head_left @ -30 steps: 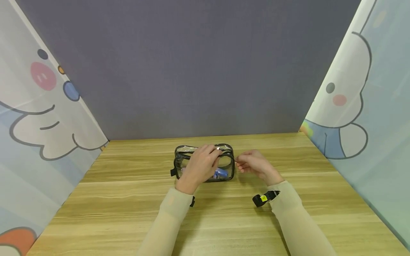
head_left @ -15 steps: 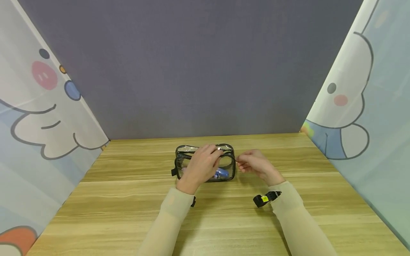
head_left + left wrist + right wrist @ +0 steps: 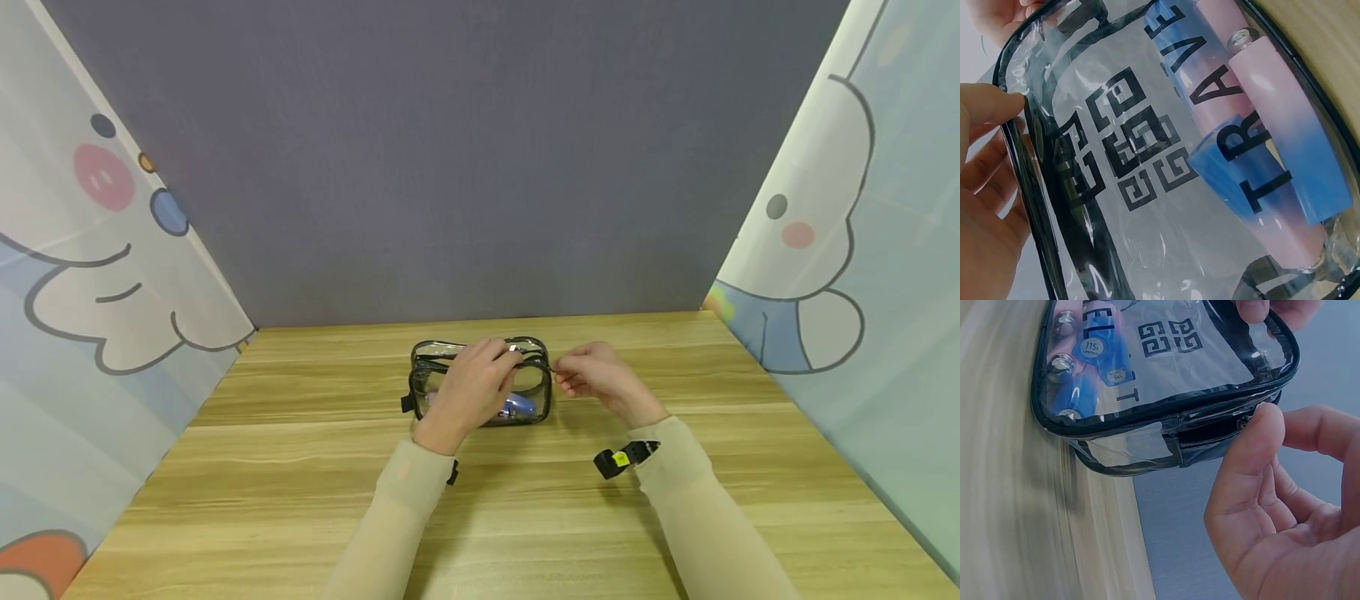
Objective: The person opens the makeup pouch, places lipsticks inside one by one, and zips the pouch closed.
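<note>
A clear pouch with black piping point(image 3: 534, 380) stands on the table. My left hand point(image 3: 472, 379) reaches over its front and grips the top edge; in the left wrist view the thumb point(image 3: 997, 103) lies on the near side and the fingers behind. At the pouch's right end, my right hand point(image 3: 597, 375) pinches the zipper pull between thumb and forefinger, the pull mostly hidden by them. The black zipper band point(image 3: 1210, 430) runs up to those fingertips. Inside lie several pink-and-blue bottles point(image 3: 1297, 131), low in the pouch behind black printed letters.
The pouch rests on a wood-grain table point(image 3: 315, 500), with a black tab point(image 3: 407, 403) at its left end. A grey panel point(image 3: 480, 167) rises behind the table. Cartoon-printed curtains point(image 3: 810, 250) flank both sides.
My right hand has risen slightly at the pouch's right end, still pinching. The left hand and the pouch stay in place.
</note>
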{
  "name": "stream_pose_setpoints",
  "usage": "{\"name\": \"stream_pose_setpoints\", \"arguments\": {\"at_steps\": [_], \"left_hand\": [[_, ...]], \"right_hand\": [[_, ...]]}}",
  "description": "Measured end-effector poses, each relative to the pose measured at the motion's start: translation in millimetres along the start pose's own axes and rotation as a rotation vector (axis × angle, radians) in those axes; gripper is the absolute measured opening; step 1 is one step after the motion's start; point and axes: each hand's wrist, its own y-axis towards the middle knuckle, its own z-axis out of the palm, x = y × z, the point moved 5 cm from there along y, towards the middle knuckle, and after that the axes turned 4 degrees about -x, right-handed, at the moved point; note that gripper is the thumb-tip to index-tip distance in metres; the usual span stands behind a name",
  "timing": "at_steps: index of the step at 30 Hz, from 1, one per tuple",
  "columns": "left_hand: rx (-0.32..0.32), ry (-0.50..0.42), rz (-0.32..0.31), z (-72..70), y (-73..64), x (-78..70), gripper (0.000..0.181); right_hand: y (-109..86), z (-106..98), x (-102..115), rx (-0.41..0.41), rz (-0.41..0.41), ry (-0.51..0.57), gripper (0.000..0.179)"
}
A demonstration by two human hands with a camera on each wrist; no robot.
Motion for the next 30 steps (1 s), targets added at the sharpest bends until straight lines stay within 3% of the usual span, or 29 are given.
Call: {"name": "stream_pose_setpoints", "arguments": {"at_steps": [30], "left_hand": [[0.004, 0.01, 0.009, -1.1, 0.4, -0.5, 0.011]], "right_hand": [[0.3, -2, 21, 0.02, -0.016, -0.106, 0.026]]}}
